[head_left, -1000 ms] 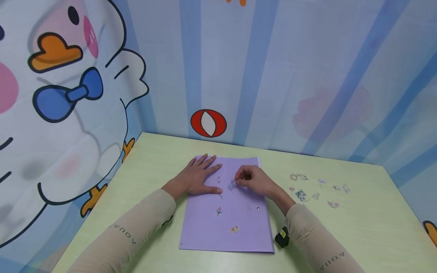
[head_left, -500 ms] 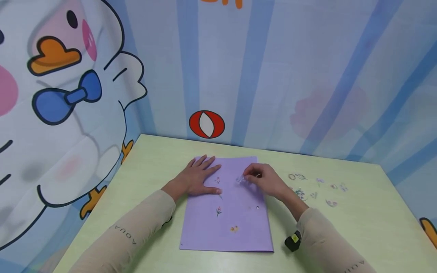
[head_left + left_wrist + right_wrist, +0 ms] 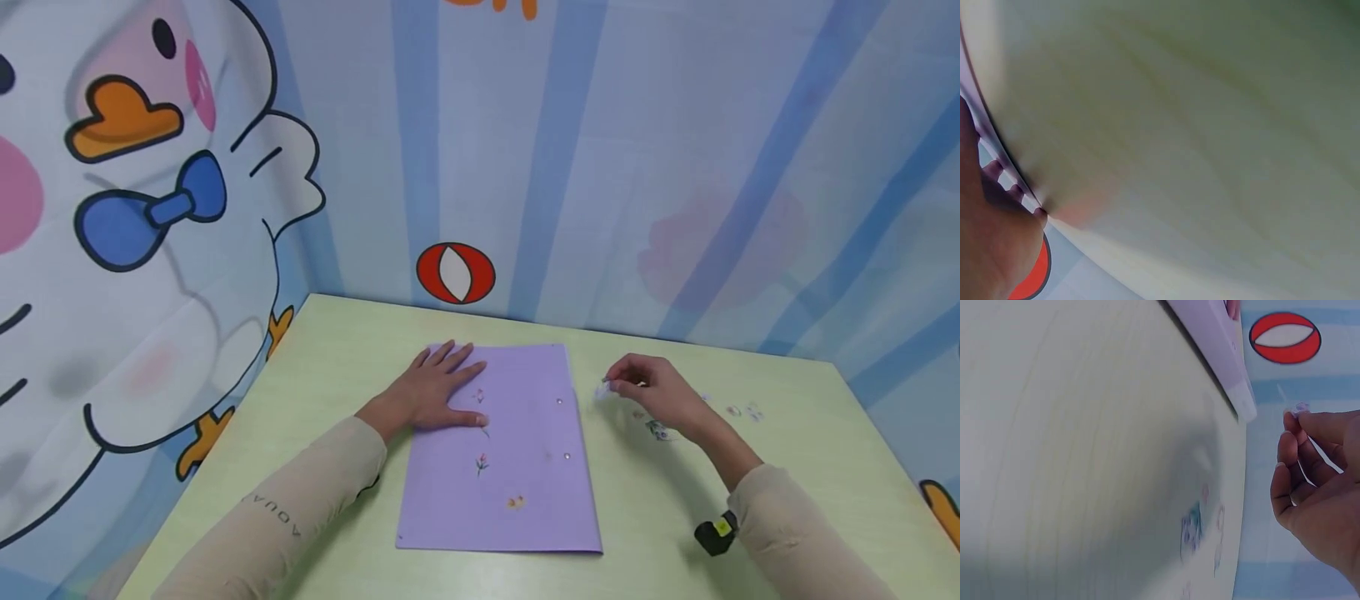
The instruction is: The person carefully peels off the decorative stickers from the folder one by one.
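The folder (image 3: 547,529) lies on the desk (image 3: 840,475) before me, left of the desk's middle. My left grip (image 3: 433,393) rests on its far left part. Flower motifs (image 3: 482,462) run from far to near along the folder, one between my left forefinger and thumb, the nearest set slightly to the right. Two snaps (image 3: 567,457) sit near the right edge, one behind the other. Just beyond that edge, above the desk, my right grip (image 3: 654,392) holds a small sticker (image 3: 602,390). Loose stickers (image 3: 660,431) lie on the desk beneath and to the right of it. The backdrop (image 3: 615,183) stands behind the desk's far edge.
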Motion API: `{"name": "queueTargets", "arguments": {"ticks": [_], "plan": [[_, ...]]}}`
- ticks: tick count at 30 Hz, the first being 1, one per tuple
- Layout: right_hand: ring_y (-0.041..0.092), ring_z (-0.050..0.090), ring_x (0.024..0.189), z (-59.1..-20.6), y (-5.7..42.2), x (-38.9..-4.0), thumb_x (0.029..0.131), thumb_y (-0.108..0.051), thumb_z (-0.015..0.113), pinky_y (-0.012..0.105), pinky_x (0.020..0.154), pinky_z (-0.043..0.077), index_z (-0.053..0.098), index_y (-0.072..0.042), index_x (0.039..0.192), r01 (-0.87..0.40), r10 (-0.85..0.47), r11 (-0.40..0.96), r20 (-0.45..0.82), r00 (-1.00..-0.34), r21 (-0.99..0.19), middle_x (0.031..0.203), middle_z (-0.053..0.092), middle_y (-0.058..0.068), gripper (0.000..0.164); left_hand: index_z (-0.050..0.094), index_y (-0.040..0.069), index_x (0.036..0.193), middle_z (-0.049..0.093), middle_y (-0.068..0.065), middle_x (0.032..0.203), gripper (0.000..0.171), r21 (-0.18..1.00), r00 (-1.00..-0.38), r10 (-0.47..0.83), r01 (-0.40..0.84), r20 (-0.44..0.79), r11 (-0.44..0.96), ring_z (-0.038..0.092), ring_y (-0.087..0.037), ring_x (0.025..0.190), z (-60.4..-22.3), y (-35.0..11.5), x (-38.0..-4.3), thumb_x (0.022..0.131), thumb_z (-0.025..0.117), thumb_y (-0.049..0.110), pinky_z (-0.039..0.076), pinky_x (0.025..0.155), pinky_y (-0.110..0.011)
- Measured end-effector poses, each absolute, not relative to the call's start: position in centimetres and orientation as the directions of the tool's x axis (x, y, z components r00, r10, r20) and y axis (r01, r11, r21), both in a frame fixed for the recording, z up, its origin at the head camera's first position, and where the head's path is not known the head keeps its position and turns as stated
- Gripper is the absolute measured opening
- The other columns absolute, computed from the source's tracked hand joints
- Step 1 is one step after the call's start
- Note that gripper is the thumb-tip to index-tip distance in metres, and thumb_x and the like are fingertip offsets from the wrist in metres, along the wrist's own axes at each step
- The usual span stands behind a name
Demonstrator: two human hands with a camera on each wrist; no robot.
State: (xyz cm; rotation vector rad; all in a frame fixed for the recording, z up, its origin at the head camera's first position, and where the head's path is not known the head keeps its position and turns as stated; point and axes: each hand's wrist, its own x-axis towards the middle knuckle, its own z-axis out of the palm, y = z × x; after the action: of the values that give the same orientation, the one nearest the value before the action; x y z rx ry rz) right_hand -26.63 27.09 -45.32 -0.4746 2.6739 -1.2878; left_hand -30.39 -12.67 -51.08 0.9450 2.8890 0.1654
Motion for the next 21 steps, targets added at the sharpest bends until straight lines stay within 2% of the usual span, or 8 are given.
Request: {"name": "queueTargets", "arguments": {"ticks": [7,14,21], "plan": [[0.037,0.067,0.099,-44.6,31.6,-25.9,0.106,-0.018,0.067,0.040,0.080,0.057,0.071,-0.003,0.118,-0.190,-0.283,0.656,-0.004,-0.959,-0.730,0.108,0.072,0.016,0.019,0.027,0.030,0.170,0.013,-0.006,0.178,0.101,0.131,-0.806,0.589,0.579,-0.056,0.805,0.007,-0.037,0.163,-51.0,-12.7,-30.3,0.090,0.046,0.088,0.009,0.128,-0.061],[0.030,0.066,0.098,-44.3,35.5,-25.2,0.109,-0.020,0.062,0.035,0.078,0.056,0.068,-0.001,0.120,-0.155,-0.235,0.684,-0.014,-0.972,-0.713,0.112,0.070,0.015,0.022,0.026,0.030,0.170,0.013,-0.006,0.178,0.102,0.127,-0.803,0.593,0.583,-0.059,0.803,0.007,-0.037,0.163,-51.2,-12.6,-30.3,0.090,0.045,0.089,0.009,0.128,-0.061],[0.027,0.066,0.097,-45.2,39.9,-24.2,0.112,-0.024,0.058,0.036,0.077,0.056,0.064,0.002,0.124,-0.110,-0.192,0.704,-0.039,-0.981,-0.701,0.113,0.068,0.017,0.029,0.028,0.029,0.170,0.015,-0.007,0.178,0.101,0.134,-0.803,0.594,0.584,-0.053,0.801,0.008,-0.038,0.163,-50.8,-12.6,-30.2,0.090,0.046,0.088,0.010,0.128,-0.062]]}}
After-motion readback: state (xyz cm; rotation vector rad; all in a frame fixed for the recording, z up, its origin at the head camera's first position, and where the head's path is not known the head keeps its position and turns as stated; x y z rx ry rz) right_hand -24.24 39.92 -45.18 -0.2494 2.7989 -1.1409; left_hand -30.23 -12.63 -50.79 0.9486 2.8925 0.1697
